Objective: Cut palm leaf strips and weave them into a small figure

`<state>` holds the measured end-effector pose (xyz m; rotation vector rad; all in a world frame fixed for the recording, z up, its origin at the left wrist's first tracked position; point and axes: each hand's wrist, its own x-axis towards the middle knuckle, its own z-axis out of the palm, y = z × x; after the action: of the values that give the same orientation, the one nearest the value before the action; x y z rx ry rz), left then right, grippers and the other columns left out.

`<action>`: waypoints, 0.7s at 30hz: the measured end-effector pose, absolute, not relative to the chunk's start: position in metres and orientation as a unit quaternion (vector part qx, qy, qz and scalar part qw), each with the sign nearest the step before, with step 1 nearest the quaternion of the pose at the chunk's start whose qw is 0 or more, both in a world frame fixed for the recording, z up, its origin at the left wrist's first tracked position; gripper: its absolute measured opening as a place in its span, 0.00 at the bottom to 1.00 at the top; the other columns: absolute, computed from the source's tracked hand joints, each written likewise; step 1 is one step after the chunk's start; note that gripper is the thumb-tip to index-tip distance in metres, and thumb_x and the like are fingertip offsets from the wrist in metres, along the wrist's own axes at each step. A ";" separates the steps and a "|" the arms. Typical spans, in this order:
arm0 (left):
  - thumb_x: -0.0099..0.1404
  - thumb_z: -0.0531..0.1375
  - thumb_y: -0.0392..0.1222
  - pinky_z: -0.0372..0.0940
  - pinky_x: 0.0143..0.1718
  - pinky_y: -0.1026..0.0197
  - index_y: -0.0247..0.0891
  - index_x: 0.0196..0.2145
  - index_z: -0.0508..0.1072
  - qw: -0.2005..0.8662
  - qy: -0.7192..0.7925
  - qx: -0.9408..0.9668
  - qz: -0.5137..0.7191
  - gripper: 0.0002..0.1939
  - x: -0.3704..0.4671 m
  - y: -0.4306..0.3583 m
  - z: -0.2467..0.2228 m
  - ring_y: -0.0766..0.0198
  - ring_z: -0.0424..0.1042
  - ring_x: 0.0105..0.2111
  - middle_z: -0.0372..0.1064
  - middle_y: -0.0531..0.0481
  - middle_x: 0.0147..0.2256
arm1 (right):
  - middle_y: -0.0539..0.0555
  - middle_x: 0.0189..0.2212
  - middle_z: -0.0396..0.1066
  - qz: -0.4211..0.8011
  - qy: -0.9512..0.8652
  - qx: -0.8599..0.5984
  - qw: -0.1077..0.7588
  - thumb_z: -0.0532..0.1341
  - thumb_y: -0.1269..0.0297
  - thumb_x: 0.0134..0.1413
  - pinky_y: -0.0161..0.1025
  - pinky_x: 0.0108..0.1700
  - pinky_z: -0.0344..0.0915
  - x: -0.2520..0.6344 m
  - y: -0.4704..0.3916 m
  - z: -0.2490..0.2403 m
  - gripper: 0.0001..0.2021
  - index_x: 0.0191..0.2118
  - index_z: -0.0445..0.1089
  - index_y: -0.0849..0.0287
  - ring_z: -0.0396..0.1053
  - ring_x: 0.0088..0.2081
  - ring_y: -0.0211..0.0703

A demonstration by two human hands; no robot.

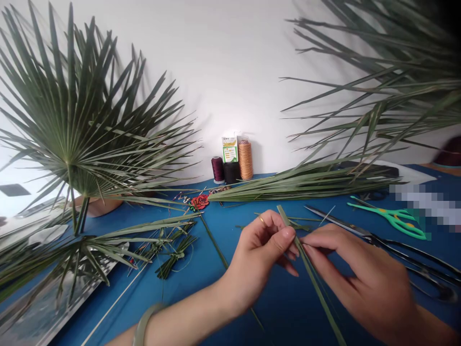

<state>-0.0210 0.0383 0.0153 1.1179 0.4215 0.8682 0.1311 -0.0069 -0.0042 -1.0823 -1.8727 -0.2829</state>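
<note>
Through the head camera I count two hands over the blue bench [288,307]. My left hand [261,257] pinches one green leaf strip [317,286] between thumb and fingers; my right hand [363,274] has its fingertips closed on the strip's edge. The strip slants in the air between them. Behind I count three thread spools: one purple spool [217,169], one black spool [231,171], one orange spool [246,161], plus one small box [230,150]. One green tool [382,210] and one red rose piece [199,202] lie nearby.
</note>
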 end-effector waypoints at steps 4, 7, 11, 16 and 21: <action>0.62 0.57 0.42 0.64 0.23 0.70 0.35 0.28 0.62 0.737 0.193 0.505 0.406 0.09 -0.017 0.033 0.012 0.73 0.61 0.23 0.60 0.56 0.23 | 0.48 0.26 0.70 -0.143 -0.762 -0.440 0.453 0.54 0.73 0.58 0.32 0.30 0.63 0.132 -0.008 -0.006 0.05 0.37 0.64 0.56 0.70 0.27 0.36; 0.64 0.55 0.40 0.63 0.23 0.70 0.36 0.28 0.61 0.749 0.185 0.487 0.409 0.08 -0.014 0.028 0.009 0.73 0.60 0.22 0.59 0.57 0.23 | 0.49 0.28 0.71 -0.151 -0.768 -0.429 0.451 0.54 0.74 0.58 0.33 0.32 0.63 0.133 -0.009 -0.008 0.07 0.41 0.64 0.57 0.70 0.28 0.37; 0.66 0.52 0.38 0.62 0.25 0.72 0.36 0.29 0.61 0.771 0.169 0.454 0.413 0.07 -0.012 0.022 0.009 0.75 0.62 0.22 0.60 0.57 0.23 | 0.50 0.27 0.71 -0.148 -0.780 -0.419 0.440 0.54 0.75 0.58 0.33 0.30 0.63 0.133 -0.008 -0.008 0.08 0.42 0.63 0.58 0.70 0.28 0.36; 0.67 0.50 0.38 0.62 0.26 0.70 0.35 0.30 0.60 0.764 0.173 0.460 0.419 0.08 -0.011 0.020 0.009 0.74 0.62 0.23 0.61 0.56 0.24 | 0.48 0.23 0.69 -0.117 -0.785 -0.399 0.459 0.53 0.74 0.59 0.31 0.28 0.62 0.132 -0.007 -0.008 0.07 0.41 0.64 0.60 0.68 0.24 0.33; 0.66 0.50 0.40 0.61 0.25 0.68 0.36 0.29 0.58 0.749 0.199 0.472 0.420 0.08 -0.011 0.021 0.006 0.73 0.60 0.22 0.58 0.56 0.23 | 0.51 0.27 0.70 -0.149 -0.784 -0.392 0.457 0.54 0.76 0.58 0.30 0.33 0.61 0.132 -0.004 -0.012 0.07 0.41 0.66 0.64 0.69 0.28 0.34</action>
<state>-0.0106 0.0214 0.0059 1.0318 0.4354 0.9175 0.1319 -0.0044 -0.0118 -0.9673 -1.9323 -0.3678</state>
